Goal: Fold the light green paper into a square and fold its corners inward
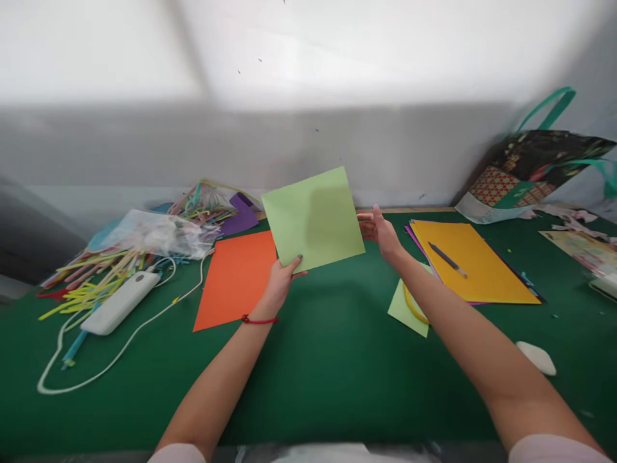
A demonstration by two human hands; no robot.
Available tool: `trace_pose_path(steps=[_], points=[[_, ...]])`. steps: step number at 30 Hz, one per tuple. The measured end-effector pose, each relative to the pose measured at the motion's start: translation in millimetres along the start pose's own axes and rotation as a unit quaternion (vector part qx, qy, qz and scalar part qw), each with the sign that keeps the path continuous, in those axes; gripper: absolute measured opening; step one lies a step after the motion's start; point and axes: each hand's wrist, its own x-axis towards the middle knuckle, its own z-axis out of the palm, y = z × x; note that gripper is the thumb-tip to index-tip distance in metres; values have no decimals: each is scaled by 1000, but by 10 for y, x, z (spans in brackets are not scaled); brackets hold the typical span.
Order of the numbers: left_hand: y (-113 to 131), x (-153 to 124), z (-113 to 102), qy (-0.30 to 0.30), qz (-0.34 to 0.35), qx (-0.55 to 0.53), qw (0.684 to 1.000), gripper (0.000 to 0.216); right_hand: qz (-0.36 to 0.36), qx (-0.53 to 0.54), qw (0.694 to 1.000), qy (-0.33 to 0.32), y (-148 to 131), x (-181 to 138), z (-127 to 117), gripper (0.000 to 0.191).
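Observation:
Raised above the table is a light green sheet of paper [315,218], tilted up toward me. My left hand [283,276] pinches its lower left edge, thumb in front and fingers behind. Just beyond the sheet's right edge is my right hand [380,235], its fingers apart and holding nothing; whether a fingertip touches the paper is hard to tell. An orange sheet [236,280] lies on the table under and left of my left hand. Below my right forearm rests a smaller light green piece [402,308] with a yellow curved strip [413,307] on it, partly hidden by the arm.
On the right, a pen [447,259] lies on stacked yellow paper [491,270], near a white rounded object [536,357] and a patterned bag [515,170]. At left are a white power bank [120,302] with a cable, coloured strips [91,283] and a plastic bag [159,233]. A wall closes the back.

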Motion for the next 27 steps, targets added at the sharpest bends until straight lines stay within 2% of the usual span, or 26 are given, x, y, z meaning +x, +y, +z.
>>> trace_pose_path(steps=[2,5,8,11,15,21,27], points=[[-46,-154,9,17,3,8,1000,47,-24,-14,1000,12,-68,-351,85,58],[-141,-330,-13,2,-23,38,999,48,-43,-50,996,64,20,-814,199,51],[-219,-400,-35,-53,-52,66,995,52,46,15,991,123,226,-1045,235,55],[-225,-426,-38,-91,-34,80,992,59,104,79,983,129,337,-1095,211,53],[-158,-466,-50,-106,-5,107,989,66,112,134,977,120,299,-1106,206,49],[-117,-469,-98,-117,23,157,981,69,128,133,971,149,252,-1154,260,46],[-89,-415,-128,-116,7,163,980,58,113,105,980,122,246,-1153,225,52]])
